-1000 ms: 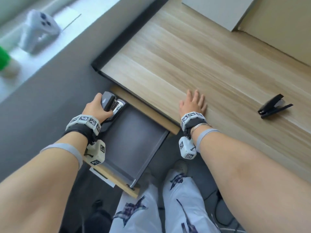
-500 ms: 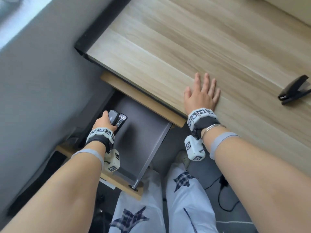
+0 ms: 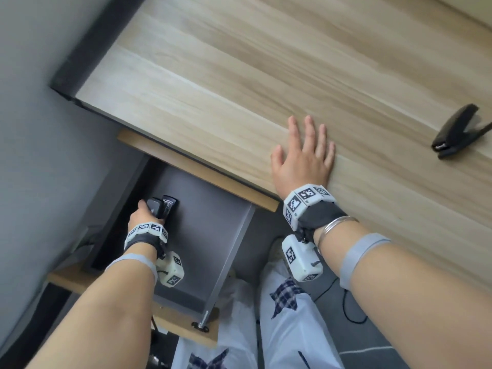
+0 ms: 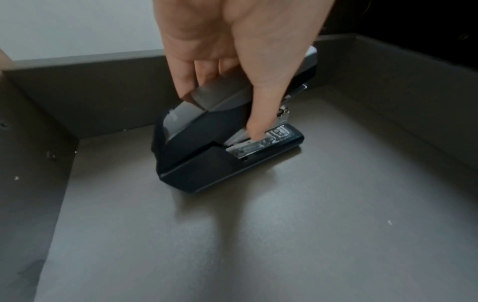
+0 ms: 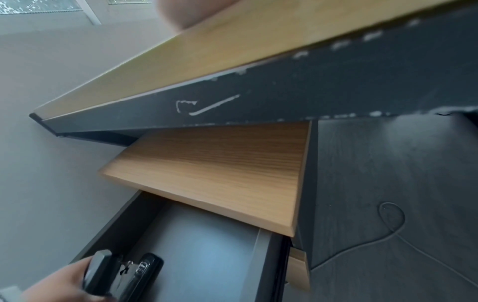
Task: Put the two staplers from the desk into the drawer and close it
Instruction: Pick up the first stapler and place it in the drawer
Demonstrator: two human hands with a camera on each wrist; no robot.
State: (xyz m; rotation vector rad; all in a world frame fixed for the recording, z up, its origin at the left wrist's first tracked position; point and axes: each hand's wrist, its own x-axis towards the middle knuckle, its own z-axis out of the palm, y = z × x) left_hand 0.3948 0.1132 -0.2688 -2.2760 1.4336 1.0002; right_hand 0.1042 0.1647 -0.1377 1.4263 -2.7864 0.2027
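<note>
Left hand (image 4: pixel 232 51) had its fingers (image 4: pixel 256 114) clamped on the first stapler (image 4: pixel 207 155), base down near the drawer's (image 3: pixel 207 249) back-left corner, so letting go looked next, then fetching the second stapler (image 3: pixel 458 130) off the counter's (image 3: pixel 266 75) right edge, where the right hand (image 3: pixel 303 161) lay flat, fingers spread.

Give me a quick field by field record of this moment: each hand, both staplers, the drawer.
left hand: grips first stapler from above
first stapler: base on the drawer floor, near the back left corner
right hand: flat on the desk, fingers spread
second stapler: on the desk, untouched, right of the right hand
drawer: pulled open
left to do: release first stapler, move second, close drawer
</note>
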